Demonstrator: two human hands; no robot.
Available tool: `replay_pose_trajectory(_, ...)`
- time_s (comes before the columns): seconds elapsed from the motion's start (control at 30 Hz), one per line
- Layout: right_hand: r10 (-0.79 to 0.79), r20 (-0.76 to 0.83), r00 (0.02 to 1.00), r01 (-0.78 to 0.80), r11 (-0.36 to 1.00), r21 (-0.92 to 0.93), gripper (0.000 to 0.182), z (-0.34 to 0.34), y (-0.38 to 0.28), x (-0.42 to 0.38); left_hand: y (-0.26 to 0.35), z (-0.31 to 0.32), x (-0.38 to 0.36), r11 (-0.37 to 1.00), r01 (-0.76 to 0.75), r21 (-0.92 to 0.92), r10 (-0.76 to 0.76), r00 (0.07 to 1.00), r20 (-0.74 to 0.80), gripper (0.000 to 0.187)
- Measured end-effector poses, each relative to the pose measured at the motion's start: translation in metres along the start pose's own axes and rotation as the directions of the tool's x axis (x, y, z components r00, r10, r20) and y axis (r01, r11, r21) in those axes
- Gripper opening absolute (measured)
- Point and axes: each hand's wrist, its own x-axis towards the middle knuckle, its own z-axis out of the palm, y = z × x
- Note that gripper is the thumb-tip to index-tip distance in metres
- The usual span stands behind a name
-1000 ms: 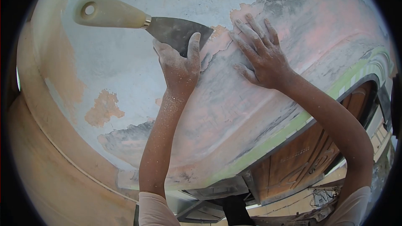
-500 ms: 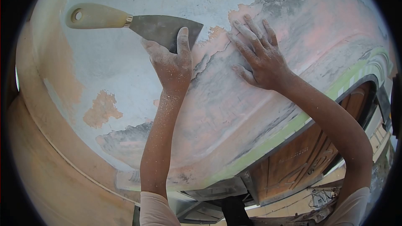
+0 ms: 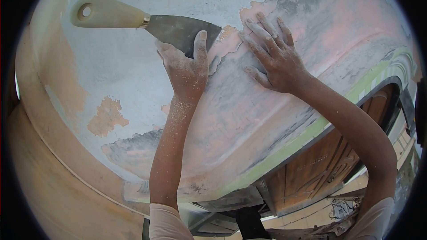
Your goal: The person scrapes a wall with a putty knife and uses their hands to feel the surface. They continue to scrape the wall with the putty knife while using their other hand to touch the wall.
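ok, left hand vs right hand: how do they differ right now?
The left hand grips the scraper by its blade; the right hand shows no tool. The left hand is curled, while the right hand has its fingers spread over the peeling surface. Shared: both are bare and dusted white.

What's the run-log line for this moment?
left hand: holding scraper by blade | right hand: spread against wall | blade edge: beside orange patch

Brown wooden door (image 3: pixel 307 173) beside pale green trim (image 3: pixel 271 164)
A tan wall (image 3: pixel 58 186) fills the lower left; tangled wires (image 3: pixel 341 209) show near the pale floor (image 3: pixel 304 222).
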Motion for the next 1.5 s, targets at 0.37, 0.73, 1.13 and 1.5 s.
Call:
replay_pose_trajectory(0.37,-0.006,-0.002,1.000,0.006,1.000,-0.010,0.062,0.001,0.001,0.001,0.001,-0.002,0.004,0.983,0.120,-0.140,-0.120,0.993,0.011,0.056)
replay_pose_trajectory(0.73,-0.005,0.000,1.000,0.005,1.000,0.013,0.063,0.000,0.001,0.001,-0.003,-0.002,0.005,0.983,0.124,-0.137,-0.126,0.992,-0.006,0.055)
replay_pose_trajectory(1.13,0.000,-0.003,1.000,0.000,1.000,0.014,0.062,0.001,0.000,0.001,0.002,-0.005,0.002,0.985,0.120,-0.123,-0.121,0.993,0.001,0.058)
replay_pose_trajectory(1.5,-0.003,0.002,1.000,0.003,1.000,0.010,0.063,0.000,0.000,0.000,-0.006,-0.009,-0.001,0.991,0.111,-0.069,-0.108,0.993,0.045,0.056)
